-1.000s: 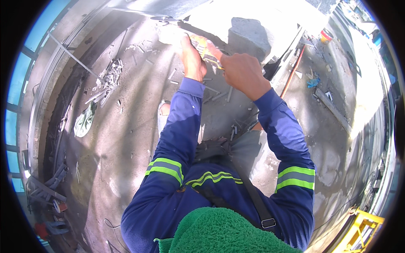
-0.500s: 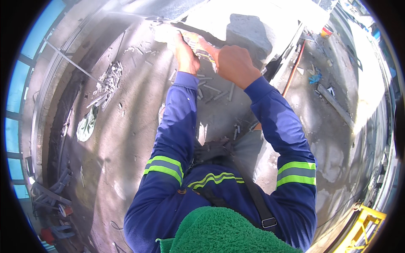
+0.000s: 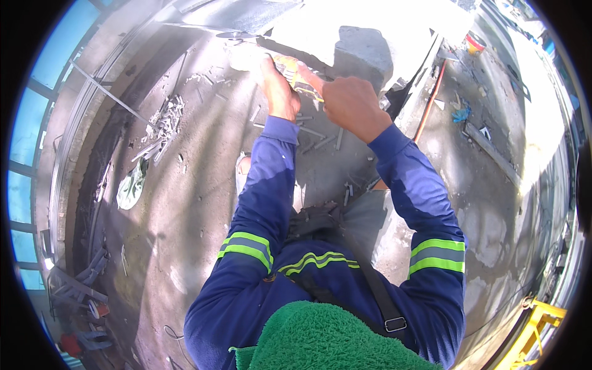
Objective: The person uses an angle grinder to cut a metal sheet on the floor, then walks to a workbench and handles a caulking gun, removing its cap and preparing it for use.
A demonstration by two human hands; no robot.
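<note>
Orange-and-yellow power tool [image 3: 287, 62] at 12 o'clock, both hands on it. Left hand [image 3: 279, 90] cups the body, thumb up, fingers mostly hidden underneath; right hand [image 3: 353, 103] is clenched round the rear end. Front end washed out by glare. Thin flat round disc [image 3: 236, 35] at 11; can't tell if it's joined to the tool. Rough angular grey block [image 3: 362, 60] at 1. Thin straight grey strips [image 3: 163, 126] heaped at 10 on dusty, blotchy floor [image 3: 179, 216]. Limp, crumpled pale-green sheet [image 3: 131, 187] at 9. Looped-pile green towel [image 3: 333, 339] at 6.
</note>
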